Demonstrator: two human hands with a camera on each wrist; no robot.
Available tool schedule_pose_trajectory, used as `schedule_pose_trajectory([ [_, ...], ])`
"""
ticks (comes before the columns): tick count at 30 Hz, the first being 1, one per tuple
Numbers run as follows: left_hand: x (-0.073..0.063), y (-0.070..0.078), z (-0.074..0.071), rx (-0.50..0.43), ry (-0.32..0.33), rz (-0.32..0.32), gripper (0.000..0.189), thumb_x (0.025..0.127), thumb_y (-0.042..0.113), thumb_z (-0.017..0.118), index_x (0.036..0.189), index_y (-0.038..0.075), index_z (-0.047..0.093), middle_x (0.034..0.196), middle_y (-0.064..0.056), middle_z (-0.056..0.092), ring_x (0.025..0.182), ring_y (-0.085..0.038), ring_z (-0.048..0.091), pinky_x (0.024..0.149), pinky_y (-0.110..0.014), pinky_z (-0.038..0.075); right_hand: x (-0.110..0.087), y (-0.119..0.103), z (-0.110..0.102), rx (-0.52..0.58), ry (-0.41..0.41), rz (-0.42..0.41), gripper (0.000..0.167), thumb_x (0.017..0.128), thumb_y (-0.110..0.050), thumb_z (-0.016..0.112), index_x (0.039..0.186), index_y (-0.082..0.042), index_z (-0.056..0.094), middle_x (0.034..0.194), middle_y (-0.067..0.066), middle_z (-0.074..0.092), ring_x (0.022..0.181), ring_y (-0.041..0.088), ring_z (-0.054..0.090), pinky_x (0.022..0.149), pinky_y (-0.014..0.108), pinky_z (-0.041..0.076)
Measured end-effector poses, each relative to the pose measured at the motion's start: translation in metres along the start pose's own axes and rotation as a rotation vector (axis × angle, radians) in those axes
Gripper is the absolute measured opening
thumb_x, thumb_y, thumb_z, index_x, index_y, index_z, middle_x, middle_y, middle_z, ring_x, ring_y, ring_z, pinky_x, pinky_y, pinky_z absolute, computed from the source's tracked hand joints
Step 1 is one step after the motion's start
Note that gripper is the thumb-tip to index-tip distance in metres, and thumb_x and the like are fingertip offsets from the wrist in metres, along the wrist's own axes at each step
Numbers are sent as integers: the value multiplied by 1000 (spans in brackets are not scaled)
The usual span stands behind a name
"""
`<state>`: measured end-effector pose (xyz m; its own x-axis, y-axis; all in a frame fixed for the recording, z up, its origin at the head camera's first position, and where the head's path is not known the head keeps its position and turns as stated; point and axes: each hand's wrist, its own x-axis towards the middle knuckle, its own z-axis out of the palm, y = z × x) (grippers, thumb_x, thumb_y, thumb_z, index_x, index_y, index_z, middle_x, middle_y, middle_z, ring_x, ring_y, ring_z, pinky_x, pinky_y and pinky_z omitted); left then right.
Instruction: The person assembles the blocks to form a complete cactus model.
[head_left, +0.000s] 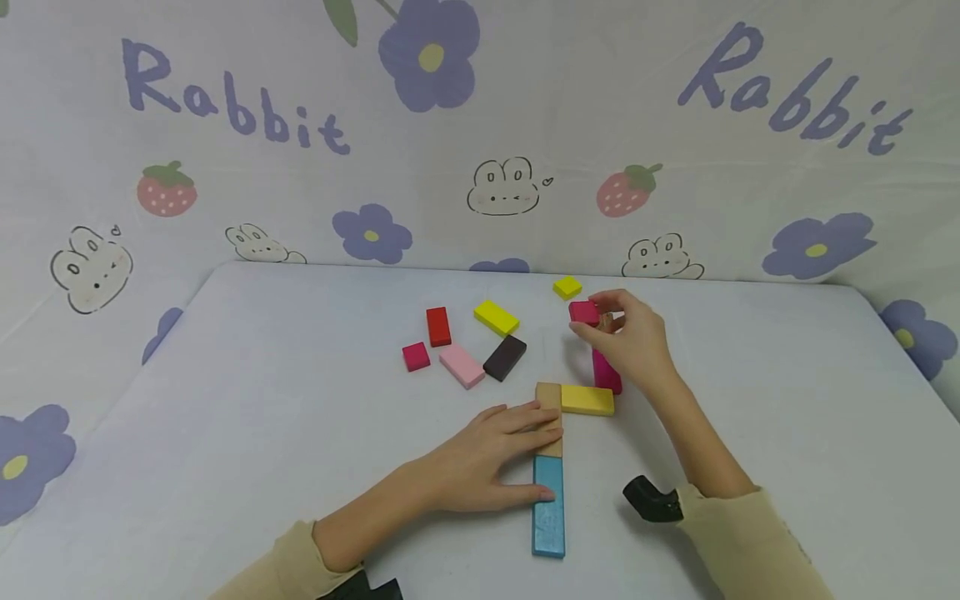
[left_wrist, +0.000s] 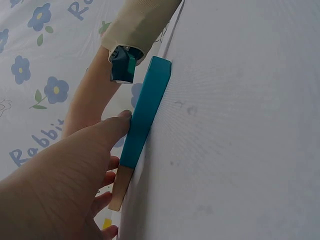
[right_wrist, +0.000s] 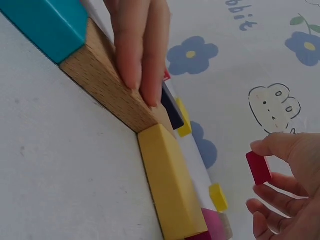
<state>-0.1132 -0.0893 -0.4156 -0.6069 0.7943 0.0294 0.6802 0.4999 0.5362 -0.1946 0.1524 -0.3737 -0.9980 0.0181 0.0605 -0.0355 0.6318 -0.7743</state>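
The right hand (head_left: 632,340) pinches a small red block (head_left: 583,313) between thumb and forefinger, on the far right part of the tabletop (head_left: 757,375). Its other fingers bend inward behind the block. The left hand (head_left: 491,458) lies flat with the fingers spread, its fingertips on a wooden block (head_left: 550,444) and its thumb on a blue block (head_left: 548,525); the held piece is well apart from it, farther off and to the right.

In the right wrist view, the small red block's longer side runs from the thumb towards the fingertips. The blue block points straight away from the person, and the wooden block continues its line, end to end. From the wooden block's far end, a long yellow block (head_left: 588,400) runs sideways to the right. A magenta block (head_left: 606,373) stretches away from the yellow one's right end, tilted a little leftward; just beyond it is a tan piece (right_wrist: 226,226), mostly hidden in the head view.

To the left, a pink block (head_left: 462,367) and a slim yellow block (head_left: 497,317) slant from far left to near right, while a black block (head_left: 505,358) slants the opposite way. A bright red block (head_left: 438,327) points away from the person, with a crimson block (head_left: 416,357) near it. A small yellow block (head_left: 567,287) lies near the tabletop's far edge.
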Motion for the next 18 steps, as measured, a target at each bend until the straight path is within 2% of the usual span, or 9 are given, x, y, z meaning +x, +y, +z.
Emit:
schedule_pose_trajectory([
  [8,0,1,0,-2,11,7,72,99,44,71,160,16,48,170,1,39,159,-18,30,129,-54,26,-3,-3,7,-17,-48,-6,56,95,-22,78,141,1,55,134,25,63,110,37,62,95,51,61],
  [12,0,0,-1,-4,7,6,72,99,44,71,160,17,48,170,1,39,158,-18,31,129,-54,26,-3,-2,10,-45,-73,-19,55,94,-24,79,139,1,58,131,24,66,104,35,61,84,39,63],
  [15,0,1,-1,-8,6,6,72,99,44,71,160,17,47,170,1,39,158,-18,31,129,-54,26,-3,-1,13,-63,-93,-31,52,94,-25,80,136,1,61,126,23,68,98,32,59,72,27,57],
  [18,0,2,-2,-6,8,7,72,99,45,71,160,16,47,170,1,39,158,-17,31,129,-53,25,-4,-1,16,-80,-108,-46,49,93,-24,81,132,1,64,122,22,68,98,32,58,71,26,55],
])
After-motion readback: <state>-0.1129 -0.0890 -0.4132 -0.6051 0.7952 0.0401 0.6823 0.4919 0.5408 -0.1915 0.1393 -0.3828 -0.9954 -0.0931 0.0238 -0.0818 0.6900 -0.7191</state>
